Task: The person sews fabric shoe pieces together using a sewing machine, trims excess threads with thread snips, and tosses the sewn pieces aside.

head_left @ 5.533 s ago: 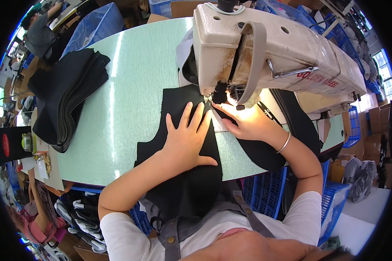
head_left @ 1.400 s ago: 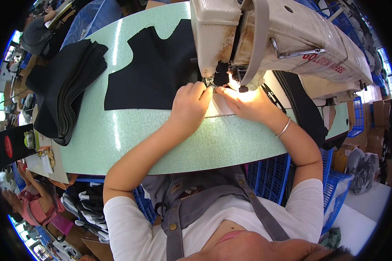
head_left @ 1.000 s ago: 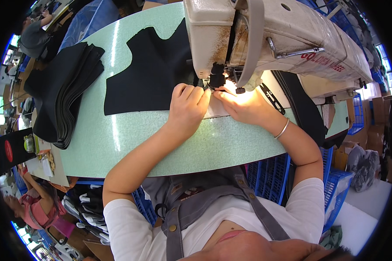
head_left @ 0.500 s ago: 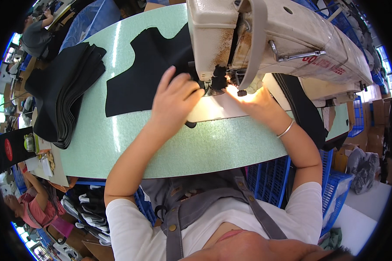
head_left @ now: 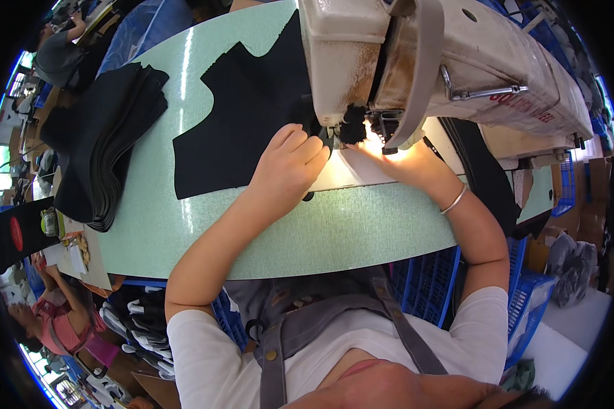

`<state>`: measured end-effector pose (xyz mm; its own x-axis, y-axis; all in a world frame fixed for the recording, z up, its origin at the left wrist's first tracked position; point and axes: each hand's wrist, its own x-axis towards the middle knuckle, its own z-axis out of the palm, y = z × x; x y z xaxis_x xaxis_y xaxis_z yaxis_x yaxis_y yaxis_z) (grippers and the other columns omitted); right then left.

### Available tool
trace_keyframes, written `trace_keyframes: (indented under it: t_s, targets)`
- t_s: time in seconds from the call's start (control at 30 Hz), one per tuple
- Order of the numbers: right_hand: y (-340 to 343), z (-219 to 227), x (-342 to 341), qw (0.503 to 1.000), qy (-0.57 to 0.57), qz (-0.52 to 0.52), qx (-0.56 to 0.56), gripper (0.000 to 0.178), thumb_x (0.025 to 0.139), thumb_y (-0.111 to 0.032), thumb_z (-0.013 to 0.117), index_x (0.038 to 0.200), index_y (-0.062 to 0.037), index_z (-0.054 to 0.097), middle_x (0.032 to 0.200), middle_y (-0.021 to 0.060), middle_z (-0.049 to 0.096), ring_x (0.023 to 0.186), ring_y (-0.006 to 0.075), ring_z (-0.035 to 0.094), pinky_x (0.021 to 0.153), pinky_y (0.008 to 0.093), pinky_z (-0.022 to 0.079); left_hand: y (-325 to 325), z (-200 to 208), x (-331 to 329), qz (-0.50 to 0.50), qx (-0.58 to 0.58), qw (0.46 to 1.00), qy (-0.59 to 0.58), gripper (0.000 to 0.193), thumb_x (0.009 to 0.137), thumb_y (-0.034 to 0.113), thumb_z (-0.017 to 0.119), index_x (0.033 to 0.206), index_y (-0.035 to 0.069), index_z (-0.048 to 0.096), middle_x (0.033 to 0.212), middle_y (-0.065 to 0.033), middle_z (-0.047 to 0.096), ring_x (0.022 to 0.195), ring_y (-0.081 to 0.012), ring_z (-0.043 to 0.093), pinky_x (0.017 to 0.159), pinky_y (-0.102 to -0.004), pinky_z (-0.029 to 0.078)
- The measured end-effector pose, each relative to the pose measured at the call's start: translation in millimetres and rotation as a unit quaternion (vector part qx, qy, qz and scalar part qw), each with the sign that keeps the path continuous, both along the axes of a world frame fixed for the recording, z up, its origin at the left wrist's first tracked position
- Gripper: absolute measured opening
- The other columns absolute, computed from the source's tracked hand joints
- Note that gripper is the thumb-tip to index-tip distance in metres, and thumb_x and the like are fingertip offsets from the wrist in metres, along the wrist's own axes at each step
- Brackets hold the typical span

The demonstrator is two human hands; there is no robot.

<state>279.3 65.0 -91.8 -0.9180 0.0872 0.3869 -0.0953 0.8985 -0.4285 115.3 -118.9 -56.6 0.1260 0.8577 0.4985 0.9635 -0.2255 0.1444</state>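
A cream sewing machine (head_left: 348, 61) stands over the pale green table, its lamp glowing beside the needle area. My left hand (head_left: 288, 163) is closed, fingers curled at the near right edge of a flat black fabric piece (head_left: 245, 112), just left of the presser foot (head_left: 334, 136). On the other side, my right hand (head_left: 419, 163) reaches under the machine's arm. One of its fingers points toward the foot; lamp glare and the machine's curved guard hide the others. A small black tuft (head_left: 353, 124) hangs by the needle.
A thick stack of black cut pieces (head_left: 106, 143) lies on the table's left. More black fabric (head_left: 474, 163) trails off right of the machine. Blue plastic crates (head_left: 423, 283) stand below the table's front edge. Two other people are at the left, beyond the table.
My left hand has come down from raised, spread fingers to a closed hold at the fabric edge. The black piece has turned slightly. My right hand stays by the needle.
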Motion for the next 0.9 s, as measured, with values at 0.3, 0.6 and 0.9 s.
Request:
trace_keyframes:
  t_s: [0.3, 0.6, 0.9]
  targets:
    - [-4, 16, -2, 0.977, 0.046, -0.001, 0.207, 0.028, 0.089, -0.007, 0.059, 0.114, -0.0155, 0.067, 0.095, 0.0038, 0.068, 0.086, 0.016, 0.067, 0.074, 0.0303, 0.054, 4, 0, -2, 0.035, 0.047, 0.997, 0.057, 0.016, 0.067, 0.005, 0.061, 0.083, 0.002, 0.063, 0.08, -0.0058, 0.05, 0.084, -0.0228, 0.053, 0.098, -0.0387, 0.043]
    - [-20, 15, -11, 0.996, 0.053, -0.002, 0.065, 0.02, 0.082, -0.016, 0.067, 0.096, -0.0031, 0.064, 0.092, 0.0107, 0.062, 0.089, 0.0287, 0.062, 0.077, 0.0382, 0.05, -4, 4, 3, 0.034, -0.022, 0.998, 0.049, 0.018, 0.066, 0.001, 0.06, 0.084, 0.004, 0.062, 0.079, -0.005, 0.052, 0.086, -0.0228, 0.053, 0.098, -0.0413, 0.041]
    - [-22, 25, -9, 0.975, 0.121, 0.017, 0.184, 0.028, 0.081, -0.01, 0.063, 0.108, -0.0006, 0.063, 0.098, 0.0123, 0.063, 0.089, 0.0276, 0.062, 0.076, 0.0398, 0.049, 5, 13, -1, 0.021, -0.039, 0.999, -0.002, 0.015, 0.072, 0.009, 0.07, 0.085, 0.003, 0.067, 0.08, -0.0059, 0.058, 0.084, -0.0245, 0.057, 0.091, -0.0394, 0.044]
